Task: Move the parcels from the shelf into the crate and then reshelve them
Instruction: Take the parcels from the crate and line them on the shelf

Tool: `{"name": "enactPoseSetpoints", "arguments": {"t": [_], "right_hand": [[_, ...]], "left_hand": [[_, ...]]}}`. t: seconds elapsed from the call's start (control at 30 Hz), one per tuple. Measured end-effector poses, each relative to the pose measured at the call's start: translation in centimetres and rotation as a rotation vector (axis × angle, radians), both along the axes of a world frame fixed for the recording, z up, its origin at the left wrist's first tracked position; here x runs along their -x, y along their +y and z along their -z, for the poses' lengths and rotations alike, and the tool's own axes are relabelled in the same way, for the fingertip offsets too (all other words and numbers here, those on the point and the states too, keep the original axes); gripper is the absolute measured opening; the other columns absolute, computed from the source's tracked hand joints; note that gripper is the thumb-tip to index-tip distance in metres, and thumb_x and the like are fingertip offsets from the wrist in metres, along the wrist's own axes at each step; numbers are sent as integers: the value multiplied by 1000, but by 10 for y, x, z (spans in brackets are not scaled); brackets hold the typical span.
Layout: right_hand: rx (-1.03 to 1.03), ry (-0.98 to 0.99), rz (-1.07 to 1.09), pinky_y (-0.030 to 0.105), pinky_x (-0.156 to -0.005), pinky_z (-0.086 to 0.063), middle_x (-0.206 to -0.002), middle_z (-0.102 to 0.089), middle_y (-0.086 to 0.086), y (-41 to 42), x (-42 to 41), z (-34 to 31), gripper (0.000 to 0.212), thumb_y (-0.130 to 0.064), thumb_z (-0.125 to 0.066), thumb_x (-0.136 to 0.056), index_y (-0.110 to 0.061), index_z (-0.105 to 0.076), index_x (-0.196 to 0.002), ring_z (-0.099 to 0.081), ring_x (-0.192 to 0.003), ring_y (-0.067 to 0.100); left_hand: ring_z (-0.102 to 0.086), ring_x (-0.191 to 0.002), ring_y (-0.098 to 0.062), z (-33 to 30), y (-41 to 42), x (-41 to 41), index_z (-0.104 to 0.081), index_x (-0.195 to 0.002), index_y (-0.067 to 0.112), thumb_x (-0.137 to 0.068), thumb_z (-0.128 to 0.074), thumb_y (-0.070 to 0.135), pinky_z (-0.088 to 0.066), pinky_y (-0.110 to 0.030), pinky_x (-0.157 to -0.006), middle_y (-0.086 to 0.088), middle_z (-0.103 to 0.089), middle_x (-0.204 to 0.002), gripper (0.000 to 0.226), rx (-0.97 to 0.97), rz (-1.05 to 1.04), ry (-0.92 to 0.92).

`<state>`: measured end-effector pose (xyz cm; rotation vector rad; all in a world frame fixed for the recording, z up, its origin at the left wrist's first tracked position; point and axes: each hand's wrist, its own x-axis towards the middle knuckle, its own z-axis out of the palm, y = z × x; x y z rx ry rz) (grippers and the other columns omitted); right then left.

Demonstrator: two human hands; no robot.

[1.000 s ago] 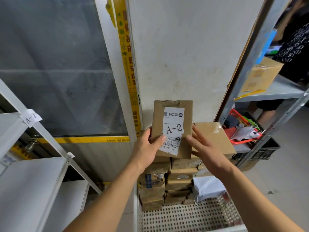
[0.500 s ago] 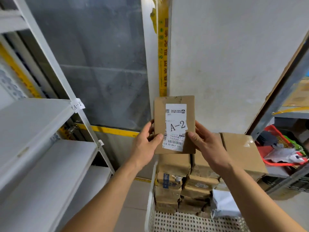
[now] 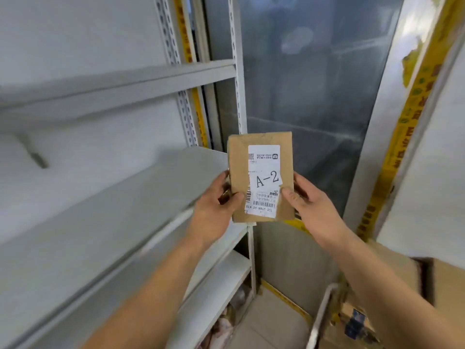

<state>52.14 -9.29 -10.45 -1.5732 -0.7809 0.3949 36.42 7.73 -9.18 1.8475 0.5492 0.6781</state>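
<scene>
A grey metal shelf [image 3: 100, 210] fills the left of the view, with a frosted glass panel [image 3: 314, 96] and a strip of yellow tape [image 3: 402, 137] behind. In front of the shelf's upright, just off its right edge, a flat cardboard parcel [image 3: 237, 177] with a white label [image 3: 263, 181] marked "A-2" is held upright between both hands: the left hand [image 3: 214, 210] grips its left edge and the right hand [image 3: 309, 207] pinches its right edge, thumbs on the front. At lower right, the rim of a white crate [image 3: 320, 321] and more cardboard boxes [image 3: 448, 290] show, blurred.

Flat brown cardboard parcel [image 3: 261, 177] up between both hands, grey metal shelf [image 3: 108, 197] to its left, white perforated crate [image 3: 320, 321] low right.
</scene>
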Motion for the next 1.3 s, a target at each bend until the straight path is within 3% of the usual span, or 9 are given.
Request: {"name": "enactPoseSetpoints", "arguments": {"t": [0.07, 0.17, 0.33, 0.47, 0.63, 0.73, 0.93, 1.13, 1.3], "right_hand": [[4, 0, -59, 36, -110, -52, -132, -68, -30, 42, 10, -5, 49, -32, -61, -107, -48, -50, -151, -63, -125, -2], [53, -18, -166, 49, -117, -47, -136, -66, -27, 105, 26, -7, 56, -23, -66, -104, -52, -50, -149, -60, -132, 5], [39, 6, -243, 25, -103, -52, -136, -66, -25, 191, 56, -8, 62, -13, -65, -105, -48, -48, -154, -62, -111, -17], [55, 9, -267, 39, -115, -49, -142, -65, -14, 245, 64, 1, 65, -9, -65, -104, -44, -47, -155, -60, -130, 6], [97, 3, -290, 42, -115, -49, -132, -67, -19, 297, 52, 13, 63, -9, -63, -105, -42, -46, -156, -58, -134, 11], [85, 45, -286, 39, -108, -51, -137, -65, -15, 324, 38, 19, 59, -14, -62, -106, -42, -46, -156, -56, -135, 13], [89, 22, -297, 43, -116, -47, -146, -62, -13, 374, -16, 29, 59, -16, -63, -106, -39, -45, -157, -54, -135, 9], [97, 31, -336, 35, -113, -45, -140, -60, -11, 433, -92, 31, 64, -12, -64, -105, -31, -40, -161, -52, -132, 7], [109, 47, -373, 43, -119, -44, -150, -61, 0, 482, -147, 33, 67, -7, -63, -104, -28, -37, -162, -54, -138, 14]], "left_hand": [[-68, -119, -2, -8, 34, 26, -48, -126, 69, -98, -75, 27, -54, -43, -109, 19, -69, -134, 57, -1, -74, -13], [-69, -120, -11, -12, 87, 61, -46, -152, 44, -94, -79, 27, -55, -47, -108, 9, -63, -146, 69, 33, -160, -48], [-75, -110, -14, -8, 161, 101, -42, -158, 34, -89, -84, 29, -59, -49, -101, 8, -57, -153, 82, 18, -281, -22], [-73, -114, -18, 2, 196, 111, -40, -159, 32, -91, -82, 23, -59, -48, -101, 7, -53, -157, 81, 27, -350, -4], [-70, -112, -13, 13, 227, 102, -31, -164, 30, -92, -80, 13, -58, -15, -78, 9, -49, -159, 88, 74, -396, -25], [-69, -112, -15, 20, 244, 87, -31, -164, 28, -92, -78, 6, -54, -8, -67, 7, -48, -160, 90, 106, -402, -67], [-76, -107, -17, 40, 287, 33, -38, -161, 28, -87, -82, 0, -59, -20, -85, 10, -52, -156, 90, 126, -406, -85], [-73, -95, -7, 38, 332, -39, -43, -157, 28, -90, -78, -1, -57, -11, -75, 12, -53, -148, 81, 103, -446, -78], [-72, -114, -17, 38, 366, -92, -42, -158, 32, -87, -83, 7, -58, -18, -89, 9, -53, -156, 85, 56, -532, -44]]}}
